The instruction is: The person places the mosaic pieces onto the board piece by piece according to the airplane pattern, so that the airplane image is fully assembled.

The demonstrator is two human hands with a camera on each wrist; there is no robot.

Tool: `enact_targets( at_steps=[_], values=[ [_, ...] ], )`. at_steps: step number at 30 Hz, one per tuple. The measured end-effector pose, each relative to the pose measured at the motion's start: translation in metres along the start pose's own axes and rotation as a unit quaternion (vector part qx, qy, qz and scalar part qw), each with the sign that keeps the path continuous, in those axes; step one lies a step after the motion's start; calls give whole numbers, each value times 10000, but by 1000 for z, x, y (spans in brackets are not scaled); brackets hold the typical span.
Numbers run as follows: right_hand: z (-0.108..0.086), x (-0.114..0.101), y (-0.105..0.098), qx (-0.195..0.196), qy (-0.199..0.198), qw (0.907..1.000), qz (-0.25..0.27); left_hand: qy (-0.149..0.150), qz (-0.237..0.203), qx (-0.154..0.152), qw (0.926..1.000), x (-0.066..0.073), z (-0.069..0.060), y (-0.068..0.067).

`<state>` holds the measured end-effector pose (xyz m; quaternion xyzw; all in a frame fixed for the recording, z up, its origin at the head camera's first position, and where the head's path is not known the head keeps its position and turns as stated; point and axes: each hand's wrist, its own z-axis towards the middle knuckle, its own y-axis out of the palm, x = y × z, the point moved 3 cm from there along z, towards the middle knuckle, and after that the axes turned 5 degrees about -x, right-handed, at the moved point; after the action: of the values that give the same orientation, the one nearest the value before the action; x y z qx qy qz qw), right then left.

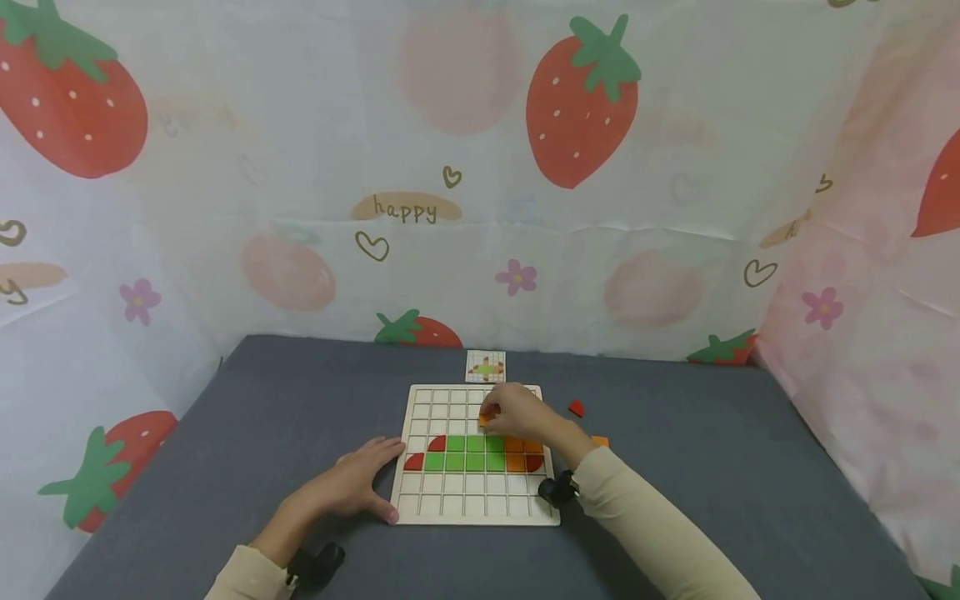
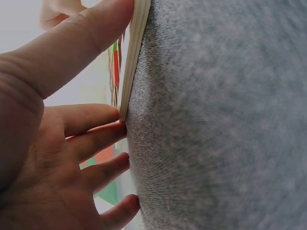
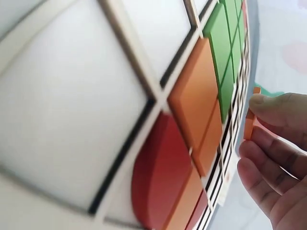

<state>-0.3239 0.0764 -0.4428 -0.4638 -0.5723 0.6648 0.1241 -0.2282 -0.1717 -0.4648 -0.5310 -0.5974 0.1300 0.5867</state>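
A pale wooden grid board [image 1: 475, 506] lies on the grey table, with green tiles [image 1: 475, 461], orange tiles [image 1: 515, 462] and red rounded pieces [image 1: 414, 462] in its middle rows. My right hand [image 1: 517, 412] is over the upper part of the board. Between thumb and fingertips it pinches an orange tile [image 3: 250, 120], which appears just above the grid in the right wrist view. My left hand [image 1: 352, 479] rests at the board's left edge, thumb and fingers spread. In the left wrist view, the thumb and index fingertip touch the board's side [image 2: 130, 72].
Behind the board lies a small pattern card [image 1: 486, 367] with a coloured figure on a grid. To the right are a loose red piece [image 1: 576, 408] and an orange tile [image 1: 600, 441], partly behind the right forearm. A strawberry-print cloth [image 1: 480, 250] hangs around the table.
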Motion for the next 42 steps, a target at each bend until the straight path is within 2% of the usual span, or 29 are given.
enact_targets(
  at_steps=[4, 19, 26, 42],
  values=[
    [6, -5, 4, -82, -16, 9999, -143, -50, 6, -6, 10000, 0, 1, -1],
    [17, -13, 11, -193, 31, 9997, -115, -84, 22, -1, 10000, -2, 3, 1],
    [17, -12, 12, -216, 26, 9993, -309, -58, 48, -47, 10000, 0, 2, 0],
    [15, -12, 14, -197, 74, 9994, -261, -39, 20, -31, 10000, 1, 0, 0]
  ],
)
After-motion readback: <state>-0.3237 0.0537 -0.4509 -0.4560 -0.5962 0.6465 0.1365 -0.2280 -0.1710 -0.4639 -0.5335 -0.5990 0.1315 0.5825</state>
